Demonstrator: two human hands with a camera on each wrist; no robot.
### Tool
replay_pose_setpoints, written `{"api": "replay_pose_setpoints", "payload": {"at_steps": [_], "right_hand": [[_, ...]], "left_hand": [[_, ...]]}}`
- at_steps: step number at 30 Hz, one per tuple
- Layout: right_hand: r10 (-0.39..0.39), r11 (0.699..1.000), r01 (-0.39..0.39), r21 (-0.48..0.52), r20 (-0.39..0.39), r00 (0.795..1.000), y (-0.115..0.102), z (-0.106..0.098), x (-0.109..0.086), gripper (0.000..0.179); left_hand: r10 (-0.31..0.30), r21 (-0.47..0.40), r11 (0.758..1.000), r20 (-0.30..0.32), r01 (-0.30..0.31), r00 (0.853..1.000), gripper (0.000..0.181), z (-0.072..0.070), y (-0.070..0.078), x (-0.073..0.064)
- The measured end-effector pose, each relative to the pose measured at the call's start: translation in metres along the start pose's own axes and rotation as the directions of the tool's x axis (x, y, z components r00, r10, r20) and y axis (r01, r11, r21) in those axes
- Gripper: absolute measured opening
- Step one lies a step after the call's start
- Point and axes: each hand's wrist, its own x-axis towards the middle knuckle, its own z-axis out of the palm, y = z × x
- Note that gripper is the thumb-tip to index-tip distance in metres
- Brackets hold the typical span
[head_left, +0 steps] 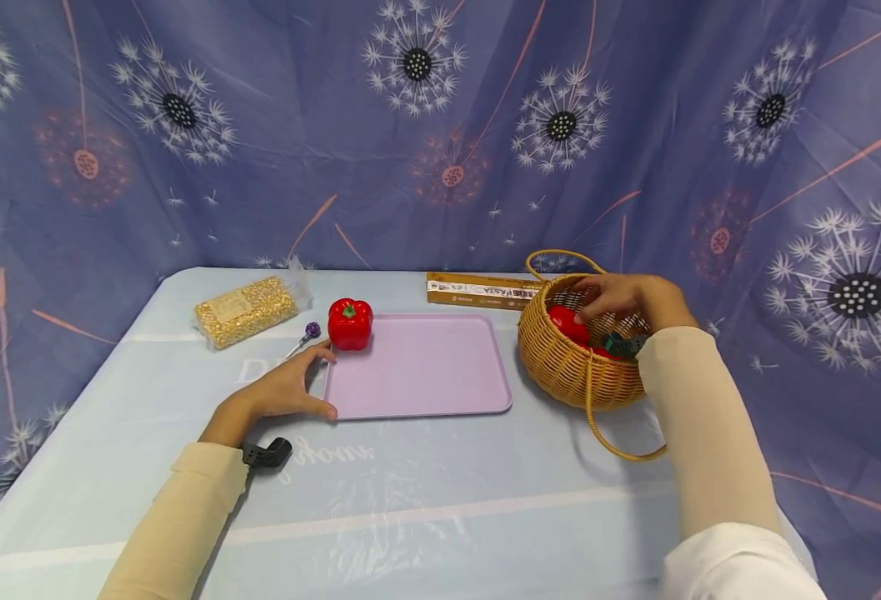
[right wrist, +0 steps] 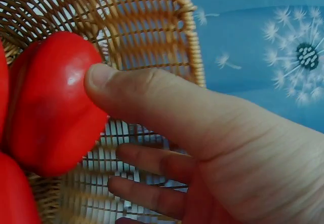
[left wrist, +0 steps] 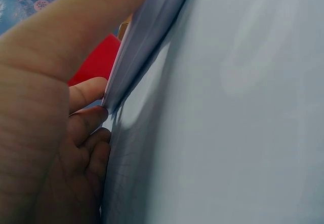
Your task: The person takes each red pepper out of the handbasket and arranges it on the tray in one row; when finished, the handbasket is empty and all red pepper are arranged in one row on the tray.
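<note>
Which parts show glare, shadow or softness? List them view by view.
Head: highlights on the red pepper, sheen on the tablecloth; left wrist: the tablecloth looks soft, with shadow along the tray; right wrist: a bright spot on the glossy red item in the basket.

a staged filming corner, set with kitchen goods: dandelion-print curtain [head_left: 297, 175] closes in the pale counter [head_left: 410, 533] on three sides, a camera [head_left: 269, 454] sits on a wrist, and tray [head_left: 421, 367], basket [head_left: 556, 362] and pasta box [head_left: 478, 296] lie out. the curtain hides the room, so home or lab is hard to tell.
</note>
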Motion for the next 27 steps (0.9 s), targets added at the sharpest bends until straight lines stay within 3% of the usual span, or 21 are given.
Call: {"api": "replay_pose_setpoints", "payload": {"at_steps": [11, 15, 27], "right_hand": [[-0.025, 0.998, 0.029, 0.048, -0.095, 0.995, 0.02, 0.014, 0.016, 0.079], [-0.035, 0.999, 0.038, 0.03, -0.093, 0.995, 0.02, 0.018, 0.02, 0.08], [-0.028, 0.99, 0.039, 0.134, -0.085, 0.996, 0.022, 0.025, 0.029, 0.074]], "left_hand": [[-0.003, -0.003, 1.0, 0.001, 0.003, 1.0, 0.1, 0.002, -0.001, 0.001], [0.001, -0.008, 1.0, -0.004, -0.001, 1.0, 0.1, 0.0, 0.0, 0.001], [-0.001, -0.001, 1.0, 0.004, 0.001, 1.0, 0.099, -0.001, -0.001, 0.001]]}}
